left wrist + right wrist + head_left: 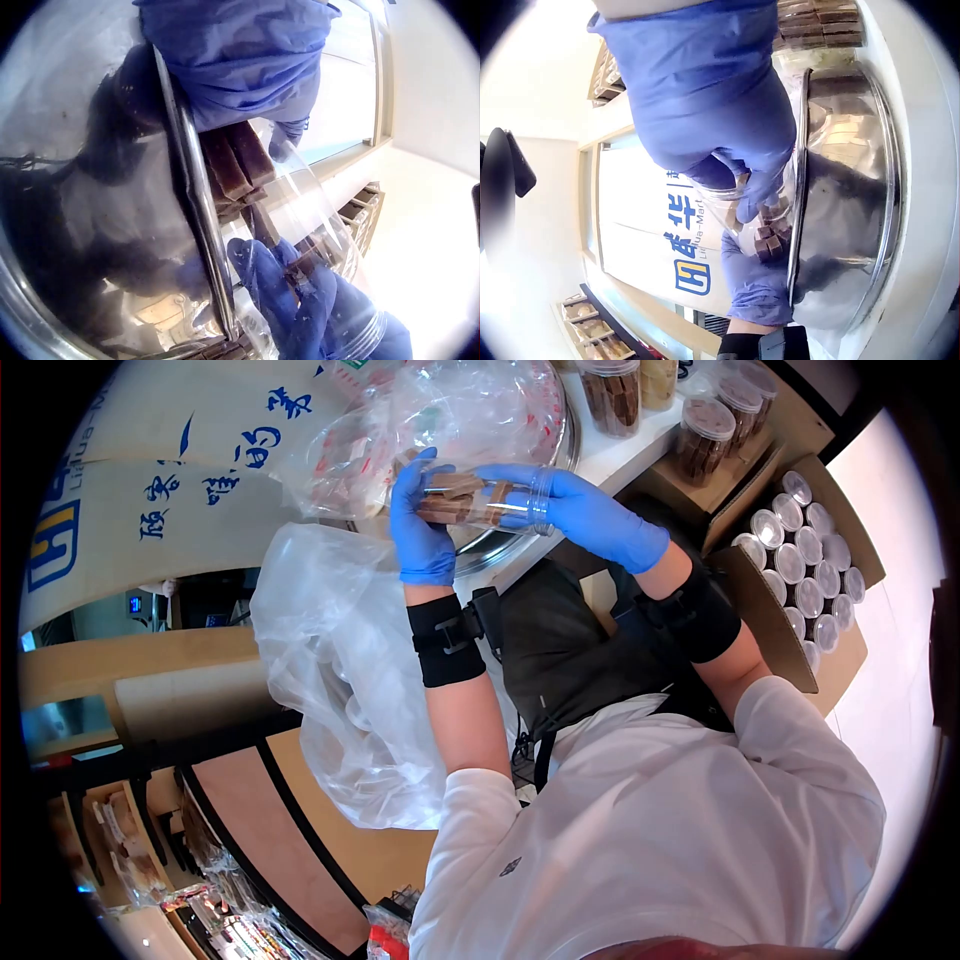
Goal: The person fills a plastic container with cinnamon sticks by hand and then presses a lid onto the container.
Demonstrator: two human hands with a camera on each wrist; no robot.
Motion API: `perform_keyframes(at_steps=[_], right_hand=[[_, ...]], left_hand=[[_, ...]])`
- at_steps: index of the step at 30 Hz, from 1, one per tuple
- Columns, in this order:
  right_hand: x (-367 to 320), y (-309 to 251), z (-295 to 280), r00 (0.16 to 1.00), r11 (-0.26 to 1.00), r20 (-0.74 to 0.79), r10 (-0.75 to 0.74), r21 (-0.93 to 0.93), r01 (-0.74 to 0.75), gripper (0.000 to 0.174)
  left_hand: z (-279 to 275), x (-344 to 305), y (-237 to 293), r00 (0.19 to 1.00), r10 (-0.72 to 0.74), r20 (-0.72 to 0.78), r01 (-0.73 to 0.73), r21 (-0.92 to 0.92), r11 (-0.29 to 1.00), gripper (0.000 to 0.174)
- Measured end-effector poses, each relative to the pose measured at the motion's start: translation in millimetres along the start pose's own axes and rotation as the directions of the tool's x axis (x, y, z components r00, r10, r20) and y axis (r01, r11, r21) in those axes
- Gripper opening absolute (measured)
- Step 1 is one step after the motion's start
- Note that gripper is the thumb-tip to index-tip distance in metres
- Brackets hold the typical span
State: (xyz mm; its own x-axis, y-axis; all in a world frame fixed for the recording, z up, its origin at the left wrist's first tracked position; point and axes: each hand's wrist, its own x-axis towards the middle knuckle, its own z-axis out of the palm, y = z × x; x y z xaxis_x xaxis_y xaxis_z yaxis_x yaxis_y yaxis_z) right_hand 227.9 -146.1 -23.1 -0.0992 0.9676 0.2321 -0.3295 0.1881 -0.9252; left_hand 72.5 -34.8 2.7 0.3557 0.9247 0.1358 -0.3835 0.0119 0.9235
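A clear jar (pixel 478 500) lies sideways between two blue-gloved hands, with brown sticks (pixel 446 500) stacked toward its left end. The left hand (pixel 425 540) grips that end, its fingers curled round the wall. From the right, the right hand (pixel 600 520) reaches through the ridged mouth. In the left wrist view the right hand (pixel 300 307) has its fingers inside the clear wall, pinching a brown piece (pixel 306 259). Brown blocks (pixel 769 244) sit past its fingertips in the right wrist view, where the left hand (pixel 754 281) is round the jar's far end.
Clear plastic bags (pixel 430 420) cover a round metal tray (pixel 480 560) behind the hands. Filled lidded jars (pixel 705 435) stand at the upper right. A cardboard box (pixel 755 595) of lidded jars is at the right; a large translucent bag (pixel 340 690) hangs at the left.
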Motion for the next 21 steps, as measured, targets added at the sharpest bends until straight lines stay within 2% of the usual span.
perform_keyframes(at_steps=[5, 9, 15, 17, 21], right_hand=[[0.3, -3.1, 4.0, 0.999, 0.998, -0.032, -0.031, 0.046, 0.032, 0.041], [-1.8, -7.7, 1.7, 1.0, 1.0, -0.017, -0.022, 0.019, 0.022, 0.041], [0.1, -2.7, 0.7, 0.996, 0.996, -0.084, -0.025, 0.081, 0.032, 0.036], [-0.4, 3.6, -3.3, 0.991, 0.99, -0.085, -0.103, 0.088, 0.111, 0.039], [0.0, -0.8, -3.6, 0.992, 0.995, -0.079, -0.097, 0.024, 0.099, 0.039]], left_hand=[[0.4, -1.5, 0.1, 0.999, 0.039, 0.003, -0.039, 0.008, 0.999, 0.036], [2.4, -2.7, 1.2, 1.0, -0.001, -0.01, 0.001, -0.015, 1.0, 0.036], [1.0, -1.1, 1.3, 1.0, -0.018, -0.021, 0.018, 0.006, 1.0, 0.036], [1.8, -1.1, 1.9, 0.999, -0.018, -0.027, 0.018, 0.026, 0.999, 0.037], [-0.8, 0.2, -0.2, 1.0, -0.003, -0.007, 0.004, 0.021, 1.0, 0.037]])
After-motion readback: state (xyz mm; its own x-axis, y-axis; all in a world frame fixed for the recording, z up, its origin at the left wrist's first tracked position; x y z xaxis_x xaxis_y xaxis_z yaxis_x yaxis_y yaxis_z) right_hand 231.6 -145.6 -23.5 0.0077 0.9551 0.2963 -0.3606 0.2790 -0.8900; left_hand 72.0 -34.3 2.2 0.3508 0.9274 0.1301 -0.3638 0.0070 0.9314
